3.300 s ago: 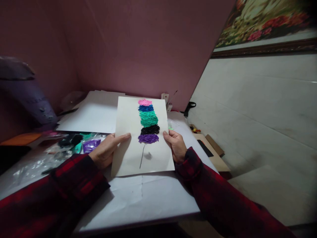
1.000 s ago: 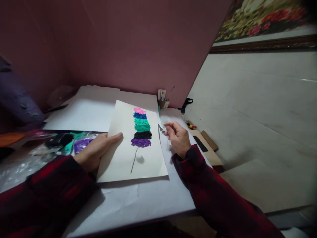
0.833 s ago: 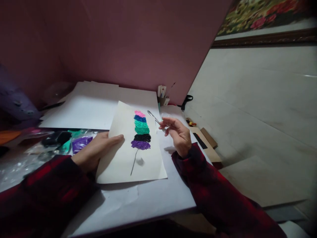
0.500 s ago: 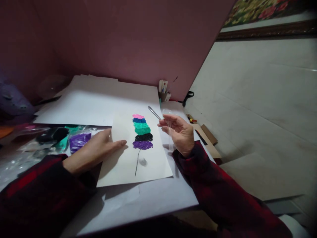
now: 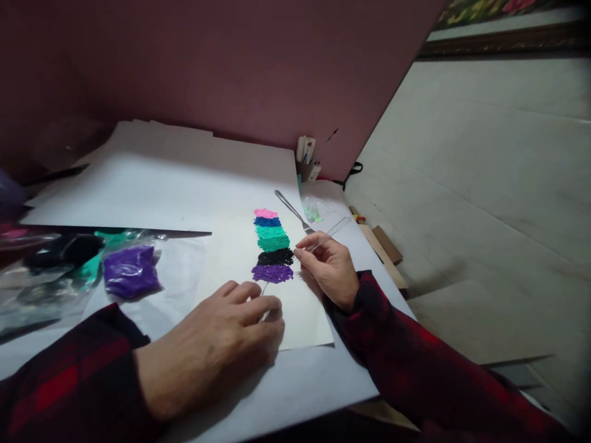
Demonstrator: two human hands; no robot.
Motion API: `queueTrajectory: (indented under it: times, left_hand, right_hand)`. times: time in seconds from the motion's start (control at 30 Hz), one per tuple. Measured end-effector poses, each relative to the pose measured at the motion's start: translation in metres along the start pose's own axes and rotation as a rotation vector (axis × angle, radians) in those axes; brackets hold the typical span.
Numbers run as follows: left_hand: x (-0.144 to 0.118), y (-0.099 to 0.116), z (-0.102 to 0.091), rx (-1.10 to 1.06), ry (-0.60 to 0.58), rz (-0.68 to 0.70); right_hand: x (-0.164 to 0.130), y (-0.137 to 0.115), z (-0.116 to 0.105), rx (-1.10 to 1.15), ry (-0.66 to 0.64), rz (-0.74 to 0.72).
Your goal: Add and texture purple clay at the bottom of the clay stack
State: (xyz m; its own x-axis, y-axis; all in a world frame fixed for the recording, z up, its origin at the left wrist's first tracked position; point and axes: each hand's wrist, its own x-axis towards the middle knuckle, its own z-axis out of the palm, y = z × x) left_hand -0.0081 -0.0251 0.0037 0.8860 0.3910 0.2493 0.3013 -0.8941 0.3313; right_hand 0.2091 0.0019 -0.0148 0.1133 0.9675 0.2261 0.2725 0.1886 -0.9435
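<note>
A cream card lies flat on the white table. A stack of textured colour patches runs down it: pink, blue, teal, black, purple, with a thin dark line below. My left hand rests palm down on the card's lower part, fingers curled, holding nothing. My right hand sits at the card's right edge beside the black patch. It pinches a thin metal tool and a clear plastic strip, both pointing away from me.
Clear bags of purple, black and teal material lie at the left. Large white sheets cover the back of the table. A small bag with green bits, a pen holder and scissors stand by the maroon wall. Cardboard lies off the right edge.
The card, held up in both hands, was laid flat. My right hand let go and picked up the metal tool. My left hand slid from the card's left edge onto its lower part.
</note>
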Motion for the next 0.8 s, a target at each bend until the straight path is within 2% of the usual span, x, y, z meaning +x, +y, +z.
queueTrajectory:
  times: [0.07, 0.13, 0.23, 0.33, 0.47, 0.63, 0.8]
  left_hand:
    - [0.002, 0.003, 0.006, 0.006, -0.021, -0.028]
    - [0.002, 0.004, 0.010, 0.006, 0.012, -0.026]
    - [0.004, 0.003, 0.013, 0.025, 0.070, 0.004]
    - [0.007, 0.004, 0.015, 0.082, 0.065, 0.013]
    - [0.008, 0.008, 0.019, 0.173, 0.022, 0.001]
    - [0.007, 0.006, 0.024, 0.226, -0.091, -0.024]
    - [0.006, 0.004, 0.025, 0.221, -0.122, -0.030]
  right_hand:
    - [-0.002, 0.002, -0.001, -0.001, -0.044, 0.047]
    - [-0.003, 0.003, -0.001, -0.012, -0.074, 0.065]
    - [-0.003, 0.004, -0.002, -0.066, -0.056, 0.061]
    - [-0.002, 0.004, -0.002, -0.116, -0.013, 0.062]
    - [-0.004, 0.002, -0.001, -0.188, 0.003, 0.044]
    - [-0.006, 0.002, 0.001, -0.236, 0.002, 0.043]
    - [-0.007, 0.004, 0.003, -0.259, 0.010, 0.033]
